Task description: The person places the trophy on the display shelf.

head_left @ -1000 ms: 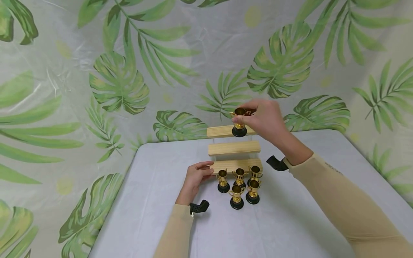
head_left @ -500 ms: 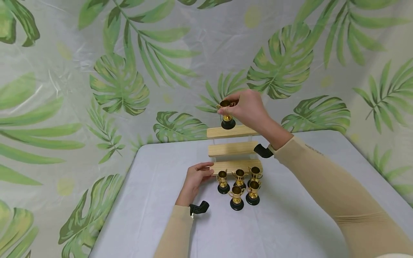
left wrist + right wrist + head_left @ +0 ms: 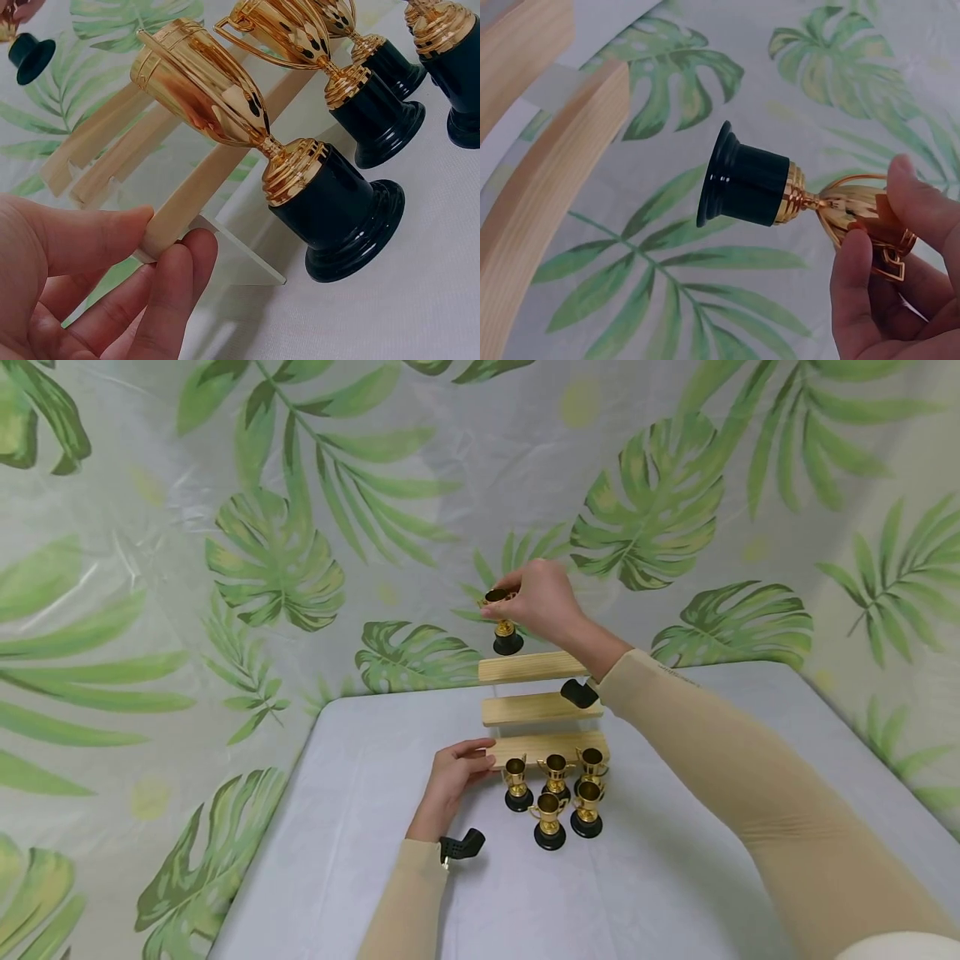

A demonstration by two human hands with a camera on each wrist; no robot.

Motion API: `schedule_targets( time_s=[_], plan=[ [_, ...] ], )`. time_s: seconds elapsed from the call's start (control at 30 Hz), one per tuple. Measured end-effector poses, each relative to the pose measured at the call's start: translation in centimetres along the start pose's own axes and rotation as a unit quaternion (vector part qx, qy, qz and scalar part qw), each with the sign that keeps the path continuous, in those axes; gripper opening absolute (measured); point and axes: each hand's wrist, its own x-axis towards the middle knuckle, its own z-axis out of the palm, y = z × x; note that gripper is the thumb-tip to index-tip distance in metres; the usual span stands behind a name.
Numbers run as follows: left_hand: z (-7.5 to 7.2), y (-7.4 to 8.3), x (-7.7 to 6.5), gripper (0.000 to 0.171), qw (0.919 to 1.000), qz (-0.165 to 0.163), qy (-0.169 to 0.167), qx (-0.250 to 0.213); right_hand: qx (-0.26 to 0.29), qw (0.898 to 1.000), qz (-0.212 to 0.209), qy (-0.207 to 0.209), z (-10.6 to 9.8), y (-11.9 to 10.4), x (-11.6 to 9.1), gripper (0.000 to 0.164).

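My right hand (image 3: 546, 600) pinches a small gold trophy cup (image 3: 754, 184) by its bowl, thumb and fingers on either side. Its black base hangs just above the left end of the top plank (image 3: 534, 667) of a three-step wooden display stand. With my left hand (image 3: 446, 785) I grip the left end of the stand's lowest plank (image 3: 199, 187) between thumb and fingers. Several more trophy cups stand upright in front of that plank, the leftmost trophy (image 3: 322, 210) close to my left fingertips.
A middle plank (image 3: 521, 709) lies between the top and lowest ones, joined by clear side supports. The stand is on a white-covered table (image 3: 375, 752). Behind it hangs a leaf-patterned sheet (image 3: 420, 527).
My right hand has carried the trophy cup leftward and slightly up, from over the top plank's middle to above its left end. The left hand keeps its hold on the lowest plank.
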Motion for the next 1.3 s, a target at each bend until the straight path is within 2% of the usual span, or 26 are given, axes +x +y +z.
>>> schedule_targets(
  time_s=[0.27, 0.6, 0.7, 0.83, 0.97, 1.3],
  plan=[
    [0.1, 0.0, 0.0, 0.033, 1.0000, 0.001, -0.005, 0.000, 0.015, 1.000, 0.010, -0.003, 1.9, 0.6, 1.2, 0.038],
    [0.1, 0.0, -0.3, 0.034, 0.9999, 0.004, -0.009, 0.006, 0.031, 0.999, 0.030, -0.001, 3.8, 1.9, 1.5, 0.040],
    [0.3, 1.2, -1.3, 0.036, 0.9998, 0.004, -0.015, 0.014, 0.029, 0.999, 0.029, 0.000, 4.2, 2.3, 1.6, 0.041],
    [0.3, 1.6, -1.4, 0.039, 0.9995, -0.005, -0.026, 0.018, 0.021, 0.999, 0.026, -0.003, 4.6, 2.8, 1.7, 0.043],
    [-0.1, 0.4, -0.2, 0.038, 0.9996, -0.005, -0.025, 0.013, 0.021, 0.999, 0.028, -0.010, 4.9, 3.1, 1.7, 0.042],
    [0.1, 0.0, -0.2, 0.034, 0.9999, 0.002, -0.006, 0.009, 0.014, 0.999, 0.033, -0.017, 5.9, 4.0, 1.5, 0.044]
  ],
)
